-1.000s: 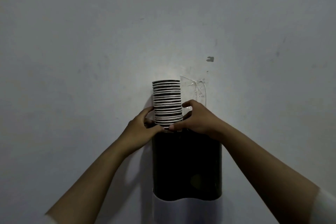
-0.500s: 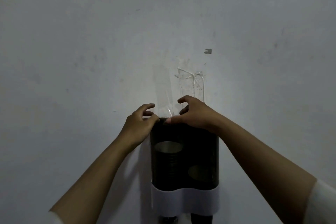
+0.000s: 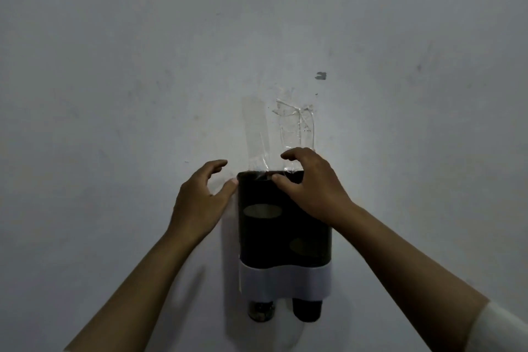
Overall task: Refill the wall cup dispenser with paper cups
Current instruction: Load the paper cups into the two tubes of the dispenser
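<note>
My left hand (image 3: 200, 203) hangs just left of the dispenser (image 3: 285, 231), fingers loosely spread and holding nothing, the thumb tip touching or nearly touching the dispenser's upper left corner; I cannot tell which. My right hand (image 3: 311, 188) sits over the top right of the dispenser, fingers curved above the rim and the thumb pressed on the front edge near the middle of the top; whether it actually clamps the rim or only rests there I cannot tell. Below both hands the dispenser is a dark, see-through double tube fixed on the wall (image 3: 114, 66), with a white band (image 3: 285, 280) round its lower part. Through the dark front, under my left thumb, I see the pale round top of the paper cups (image 3: 262, 211) in the left tube; a second, dimmer round (image 3: 303, 246) sits lower in the right tube, under my right wrist. Two cup bottoms poke out beneath the band. Above my fingers, strips of clear tape (image 3: 257, 128) run up the wall from the rim, and a small dark mark (image 3: 321, 76) sits higher still. I can read no brand, label or writing anywhere; the light is dim.
</note>
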